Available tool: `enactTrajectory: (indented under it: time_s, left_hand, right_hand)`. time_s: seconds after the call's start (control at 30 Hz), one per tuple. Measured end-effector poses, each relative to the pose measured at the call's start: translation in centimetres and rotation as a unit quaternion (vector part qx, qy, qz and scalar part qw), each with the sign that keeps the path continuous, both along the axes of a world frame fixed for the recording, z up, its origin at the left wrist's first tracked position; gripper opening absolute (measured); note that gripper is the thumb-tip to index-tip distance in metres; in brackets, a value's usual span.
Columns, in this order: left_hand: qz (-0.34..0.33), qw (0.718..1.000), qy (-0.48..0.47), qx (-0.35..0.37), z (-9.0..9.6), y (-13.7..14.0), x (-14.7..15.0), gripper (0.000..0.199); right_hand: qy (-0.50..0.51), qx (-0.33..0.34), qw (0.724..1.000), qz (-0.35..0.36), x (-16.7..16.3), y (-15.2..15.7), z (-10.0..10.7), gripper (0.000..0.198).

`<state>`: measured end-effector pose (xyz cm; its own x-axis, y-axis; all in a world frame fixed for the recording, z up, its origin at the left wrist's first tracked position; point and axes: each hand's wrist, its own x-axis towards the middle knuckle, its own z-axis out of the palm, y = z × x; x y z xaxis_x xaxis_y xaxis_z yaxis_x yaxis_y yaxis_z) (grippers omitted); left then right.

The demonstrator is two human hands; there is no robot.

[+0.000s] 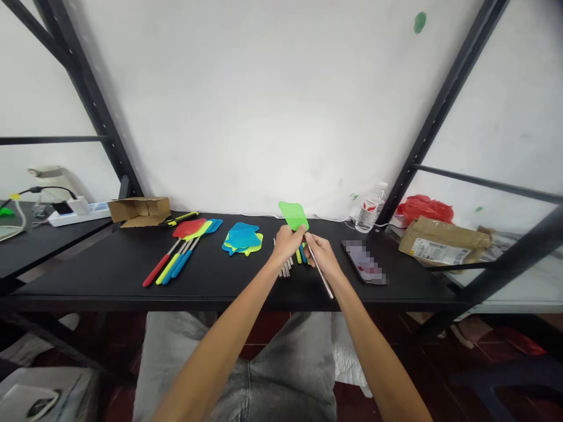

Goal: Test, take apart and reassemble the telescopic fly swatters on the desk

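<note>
My left hand [289,241] is closed on the base of a green fly swatter head [294,214], which tilts up above the black table. My right hand [322,255] grips a thin metal rod [323,278] close to that base; whether the two parts are joined is hidden by my fingers. Under my hands lie several metal rods [285,269] and some yellow and blue handles [302,254], partly covered. Left of them is a pile of blue and yellow swatter heads [243,237]. Further left lie several whole fly swatters [179,258] with red, yellow and blue grips.
On the black table [118,258] are an open cardboard box [139,211], a yellow-black utility knife [182,218], a phone [364,262] and a water bottle [370,208]. A parcel [442,241] and red plastic bag [426,208] lie beyond the right frame post.
</note>
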<state>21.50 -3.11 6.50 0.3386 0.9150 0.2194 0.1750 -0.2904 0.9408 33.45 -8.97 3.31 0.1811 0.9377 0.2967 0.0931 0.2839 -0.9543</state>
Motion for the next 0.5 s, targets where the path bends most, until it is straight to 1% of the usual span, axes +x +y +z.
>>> enactTrajectory:
  time_s: [0.1,0.2,0.27,0.3,0.33,0.37,0.43,0.47,0.5]
  left_hand:
    - [0.057,0.997,-0.044,0.007,-0.1,0.6,-0.8,0.03]
    - [0.085,0.99,-0.108,-0.019,0.1,1.6,-2.4,0.026]
    - [0.134,0.978,-0.155,-0.048,0.6,2.7,-4.5,0.026]
    - [0.177,0.966,-0.176,-0.065,0.8,3.4,-5.9,0.028]
    - [0.214,0.958,-0.175,-0.079,0.9,4.1,-7.5,0.03]
    - [0.228,0.958,-0.154,-0.077,1.0,4.8,-9.2,0.03]
    - [0.191,0.977,-0.068,-0.068,0.5,5.9,-12.4,0.031]
    - [0.181,0.981,-0.018,-0.07,0.1,6.2,-13.7,0.031]
    - [0.178,0.981,0.027,-0.076,-0.5,6.3,-14.8,0.03]
  right_hand:
    - [-0.023,0.01,1.0,-0.003,-2.7,0.9,1.1,0.05]
    - [-0.011,0.006,1.0,0.001,-5.2,1.6,1.4,0.049]
    - [-0.004,-0.013,1.0,0.016,-6.7,1.6,1.0,0.047]
    - [-0.002,-0.03,0.999,0.029,-7.3,1.5,0.6,0.045]
    - [-0.007,-0.049,0.998,0.035,-7.8,1.4,0.2,0.044]
    - [-0.024,-0.062,0.997,0.027,-8.1,1.4,-0.2,0.044]
    - [-0.104,-0.077,0.991,-0.024,-8.7,1.7,-0.6,0.043]
    - [-0.167,-0.08,0.981,-0.057,-9.0,2.1,-0.5,0.04]
    - [-0.238,-0.084,0.963,-0.091,-9.3,2.6,-0.4,0.035]
